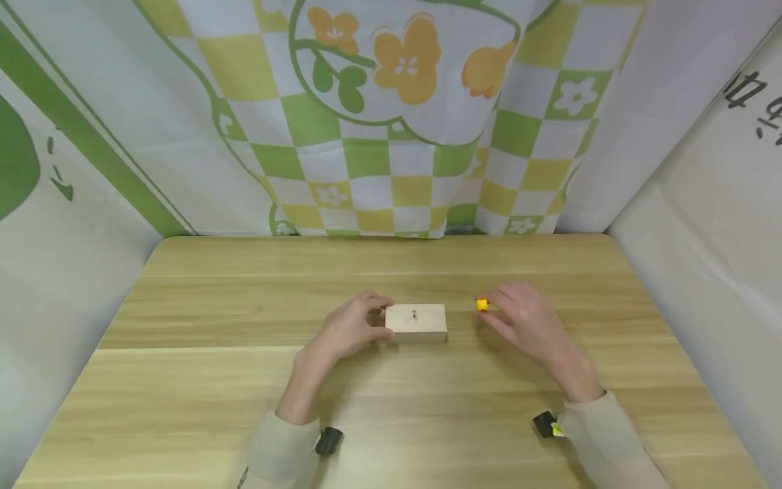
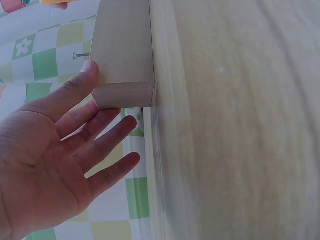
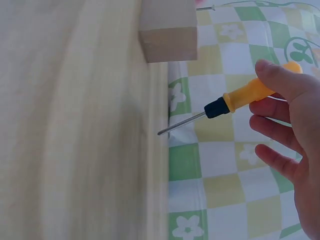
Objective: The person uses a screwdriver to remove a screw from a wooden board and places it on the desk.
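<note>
A pale wooden block [image 1: 416, 319] lies on the table, and a screw [image 2: 81, 55] sticks up from its top face. My left hand [image 1: 350, 327] holds the block's left end, thumb on the near side and fingers on the far side. In the left wrist view its other fingers spread loosely past the block. To the block's right, my right hand [image 1: 522, 319] pinches a screwdriver [image 3: 245, 95] by its yellow handle. The screwdriver's shaft points down toward the table, apart from the block and the screw. From the head view only the handle's end shows.
The wooden table [image 1: 201, 394] reaches back to a hanging cloth curtain [image 1: 366, 163] with green and yellow checks. White printed cloth walls [image 1: 721, 204] stand on both sides. A small dark device [image 1: 328, 441] sits at the left cuff, another [image 1: 544, 424] at the right cuff.
</note>
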Demonstrator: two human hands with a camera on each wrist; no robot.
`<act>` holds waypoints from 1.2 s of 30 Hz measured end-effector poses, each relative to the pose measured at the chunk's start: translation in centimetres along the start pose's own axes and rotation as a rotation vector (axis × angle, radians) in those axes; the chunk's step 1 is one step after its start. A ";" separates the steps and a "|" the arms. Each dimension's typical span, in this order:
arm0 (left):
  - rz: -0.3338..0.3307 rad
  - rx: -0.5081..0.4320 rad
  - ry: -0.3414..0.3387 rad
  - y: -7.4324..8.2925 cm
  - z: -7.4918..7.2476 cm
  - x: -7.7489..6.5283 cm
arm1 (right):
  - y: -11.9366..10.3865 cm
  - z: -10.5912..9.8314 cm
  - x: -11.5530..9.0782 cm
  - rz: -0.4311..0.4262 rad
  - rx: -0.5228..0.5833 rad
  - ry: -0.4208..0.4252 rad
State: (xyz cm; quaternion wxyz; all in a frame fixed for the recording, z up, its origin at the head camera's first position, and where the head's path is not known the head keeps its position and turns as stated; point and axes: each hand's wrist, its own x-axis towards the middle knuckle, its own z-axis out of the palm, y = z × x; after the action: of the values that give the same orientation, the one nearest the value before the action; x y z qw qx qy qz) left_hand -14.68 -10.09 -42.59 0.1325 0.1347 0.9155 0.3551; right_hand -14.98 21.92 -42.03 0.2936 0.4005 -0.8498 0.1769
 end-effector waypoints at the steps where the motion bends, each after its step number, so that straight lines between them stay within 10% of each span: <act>1: -0.001 -0.002 -0.001 0.0 -0.1 0.0 | 0.0 0.0 0.2 -0.001 0.002 0.008; 36: 0.006 0.000 -0.020 -0.1 -0.2 0.3 | -4.5 -0.3 8.8 0.005 0.289 0.143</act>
State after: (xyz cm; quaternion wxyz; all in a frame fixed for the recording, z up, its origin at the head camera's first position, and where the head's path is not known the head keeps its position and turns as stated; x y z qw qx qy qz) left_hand -15.08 -10.15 -42.58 0.1409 0.1409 0.9137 0.3543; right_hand -15.79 14.20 -35.84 0.2921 0.4228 -0.7935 0.3260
